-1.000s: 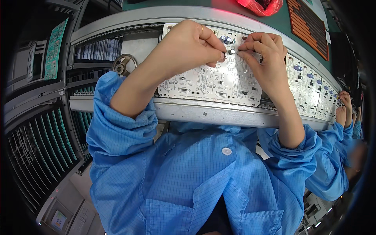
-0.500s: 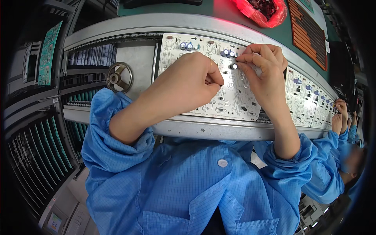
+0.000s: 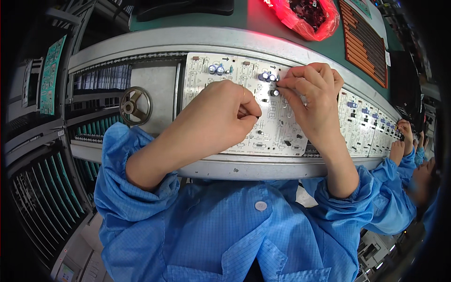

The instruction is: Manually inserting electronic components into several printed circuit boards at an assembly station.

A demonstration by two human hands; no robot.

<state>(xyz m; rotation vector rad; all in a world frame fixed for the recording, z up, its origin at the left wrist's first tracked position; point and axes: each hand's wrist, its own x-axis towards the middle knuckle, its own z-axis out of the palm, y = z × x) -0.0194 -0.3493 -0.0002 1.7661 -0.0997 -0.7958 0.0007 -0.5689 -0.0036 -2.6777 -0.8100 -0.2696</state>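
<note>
A: What sits at the left end of the conveyor?

B: A round grey metal handwheel (image 3: 135, 105) on the grey metal conveyor rail (image 3: 263, 168), just left of the white printed circuit board (image 3: 263, 136). Far left, off the rail, a green circuit board (image 3: 49, 75) stands in a rack.

A: And the left hand?

B: The left hand (image 3: 221, 113) lies over the middle of the white board, its fingers curled into a loose fist with the thumb pressed against the forefinger. Whether something small is pinched inside, I cannot tell.

A: Further right?

B: Near the board's far edge stand two blue cylindrical capacitors (image 3: 216, 69), apart from both hands. The right hand (image 3: 314, 101) reaches to the far right part of the same board. Its fingers (image 3: 287, 84) are pinched together on a small dark cylindrical component (image 3: 275, 92), which touches the board just below a cluster of blue capacitors (image 3: 267, 76).

A: What lies beyond the rail?

B: A red plastic bag of dark parts (image 3: 310, 16) on the green surface (image 3: 253, 19) at the far edge, with an orange ribbed tray (image 3: 364, 42) to its right.

A: And at the right end?

B: More white boards (image 3: 366, 129) follow along the rail, and another person's hands (image 3: 403, 136) in blue sleeves work at them.
</note>
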